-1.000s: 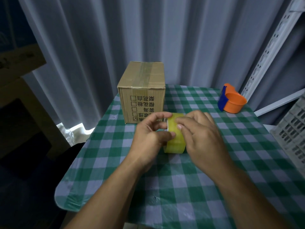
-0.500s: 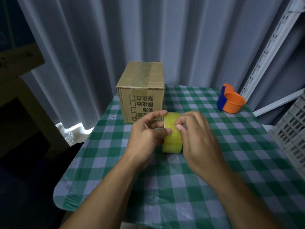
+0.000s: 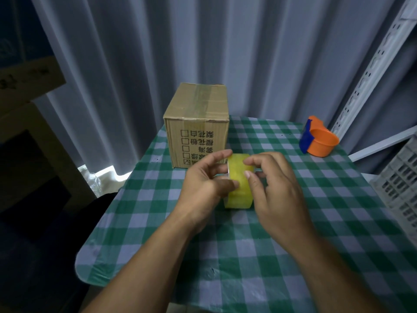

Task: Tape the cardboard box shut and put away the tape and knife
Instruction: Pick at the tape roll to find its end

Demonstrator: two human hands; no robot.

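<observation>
The tape roll (image 3: 239, 195), translucent yellow, stood on edge between both hands near the middle of the table (image 3: 282, 256), in front of the cardboard box (image 3: 198, 132). Whether its lower edge rested on the checked cloth or hung just above it could not be told.

The left hand (image 3: 204, 186) gripped the roll from its left side, thumb across the outer face and fingers curled over the top. The right hand (image 3: 279, 193) was curled at the roll's right side, with forefinger and thumb tip pressed on the outer face. This looked like a search for the free end of the tape.

The likeliest trouble was at that end. On glossy yellow tape in dim light the seam would be hard to see, and a nail that caught only one corner could split the tape lengthwise into a useless sliver. A loosened end could also fold back and stick to itself or to a finger. A slack left-hand grip would let the roll turn under the picking thumb.

The box stood at the table's far left corner, close to the edge, so a hard pull of tape across its top could push it toward the curtain (image 3: 225, 53). A pale strip (image 3: 204, 98) already ran along its top seam. An orange tub (image 3: 322, 143) with a blue piece (image 3: 305, 141) on its side sat well apart at the far right, and a white crate (image 3: 399, 184) lay beyond the table's right edge. No knife could be made out for certain.
</observation>
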